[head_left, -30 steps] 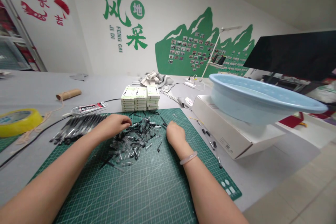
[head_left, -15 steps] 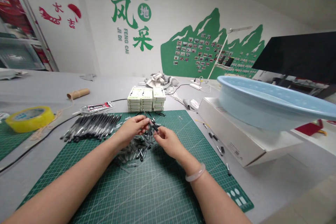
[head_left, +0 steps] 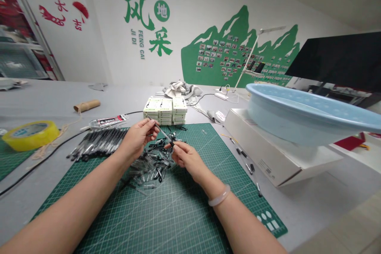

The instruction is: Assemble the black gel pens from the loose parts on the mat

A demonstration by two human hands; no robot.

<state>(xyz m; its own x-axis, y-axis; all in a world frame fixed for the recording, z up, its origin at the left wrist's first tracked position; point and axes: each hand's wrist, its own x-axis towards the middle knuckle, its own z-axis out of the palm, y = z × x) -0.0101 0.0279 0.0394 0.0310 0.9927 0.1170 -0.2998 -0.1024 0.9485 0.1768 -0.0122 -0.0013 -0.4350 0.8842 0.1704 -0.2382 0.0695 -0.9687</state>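
Note:
My left hand (head_left: 137, 138) pinches a slender pen refill (head_left: 162, 131) between thumb and fingertips, its thin tip poking out beyond them. At the refill's lower end, the fingers of my right hand (head_left: 189, 161) are closed round a black pen part (head_left: 172, 143); whether the two are joined, I cannot tell. Below both hands lies a loose heap of clear and black pen parts (head_left: 153, 165) on the green cutting mat (head_left: 166, 214). Beside my left forearm, a row of black-and-clear pens (head_left: 99, 143) lies side by side.
Stacked small boxes (head_left: 165, 111) stand at the mat's far edge. A blue basin (head_left: 274, 121) rests on a white carton (head_left: 264, 158) at right, with several loose pen parts (head_left: 248, 168) alongside. Yellow tape (head_left: 31, 135), a black cable (head_left: 50, 154) and a glue package (head_left: 107, 121) are at left.
My hands have drawn apart, the left moving left and slightly up. The slender refill now shows stretched between them. The view has shifted slightly.

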